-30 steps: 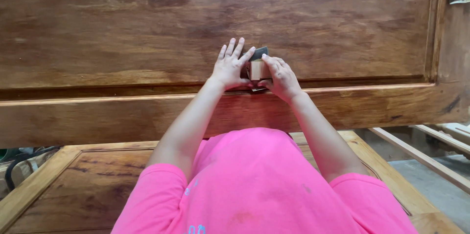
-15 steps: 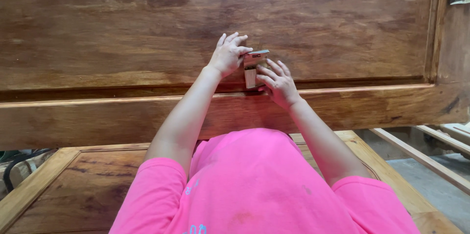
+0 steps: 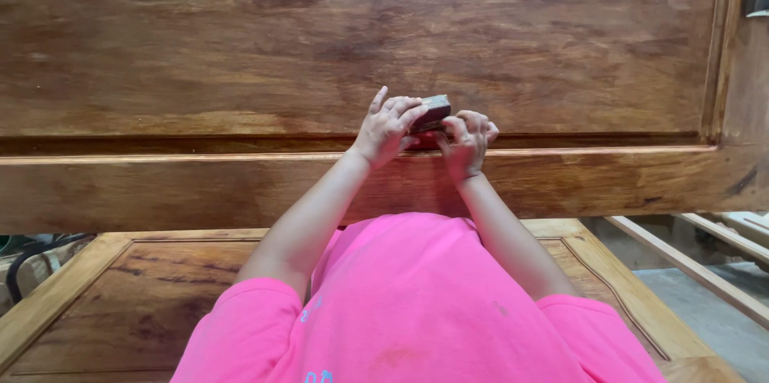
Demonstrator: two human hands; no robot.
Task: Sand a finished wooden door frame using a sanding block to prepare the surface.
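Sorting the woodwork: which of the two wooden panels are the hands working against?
The large upright panel; both hands, left hand and right hand, hold a small block there. The framed panel lies flat, untouched.

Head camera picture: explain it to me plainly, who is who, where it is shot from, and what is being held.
The camera sits on a person's head and looks down, so the pink shirt at the bottom is their own. No machine here: two bare hands. The left hand and right hand together grip a small dark block over the groove of a large brown wooden panel. Below the arms lies a second framed wooden panel. At the right edge are pale wooden slats.
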